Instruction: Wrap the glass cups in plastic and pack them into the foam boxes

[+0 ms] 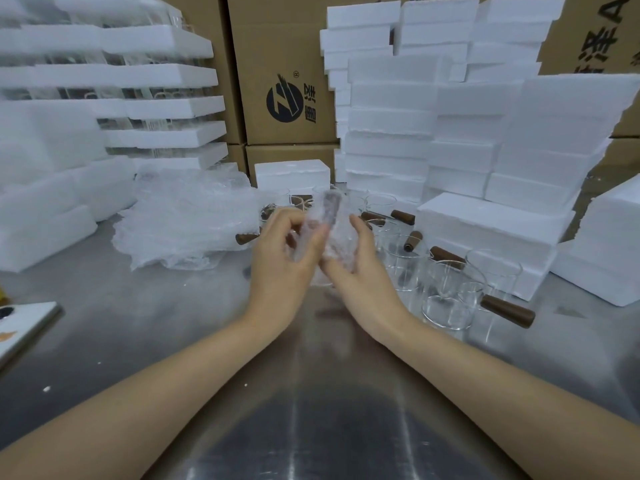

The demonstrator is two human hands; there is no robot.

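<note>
Between my two hands, above the steel table, is a glass cup (331, 225) with a brown handle, covered in clear bubble plastic and blurred by motion. My left hand (282, 261) curls its fingers round the cup's left side. My right hand (356, 258) cradles the cup from the right and below, fingers against the plastic. Several bare glass cups (446, 292) with brown wooden handles (507, 310) stand to the right of my hands. A heap of bubble plastic (187, 216) lies to the left. White foam boxes (485, 233) sit behind the cups.
Tall stacks of white foam boxes (391, 133) rise at the back right, and foam trays (162, 109) holding glasses at the back left. Brown cartons (284, 84) stand behind them. A flat white object (24, 327) lies at the table's left edge. Steel table (138, 323).
</note>
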